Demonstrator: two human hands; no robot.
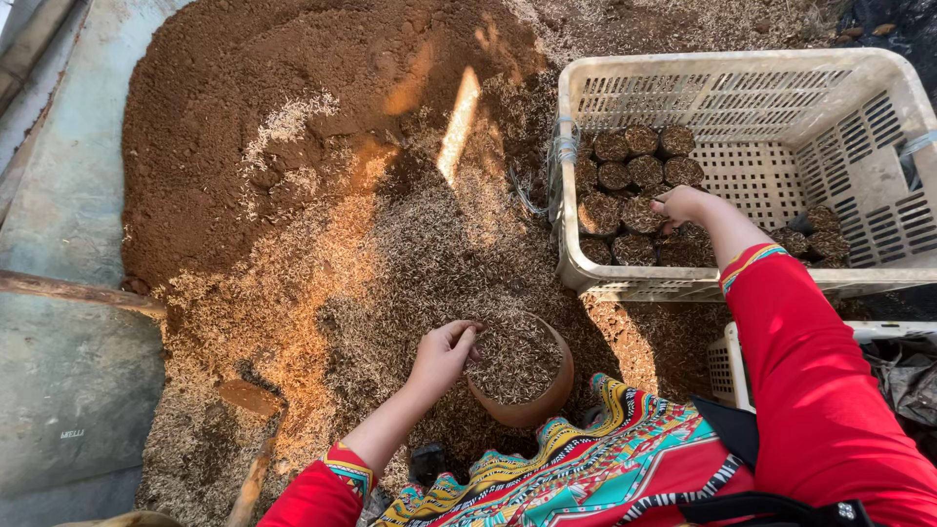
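Access, as I logged it: the crate [742,68] had bare floor at its right half; filled pots [634,176] packed the left, its walls fencing every side. The bowl [522,376] blocked ground by my left hand [441,356]. Loose husk and soil [293,146] lay open leftward, a wooden handle [78,291] crossing its edge.

A round brown bowl [532,395] heaped with husk mix sits upright on the ground. Small dark filled pots [634,176] stand packed in the white crate's [742,68] left corner.
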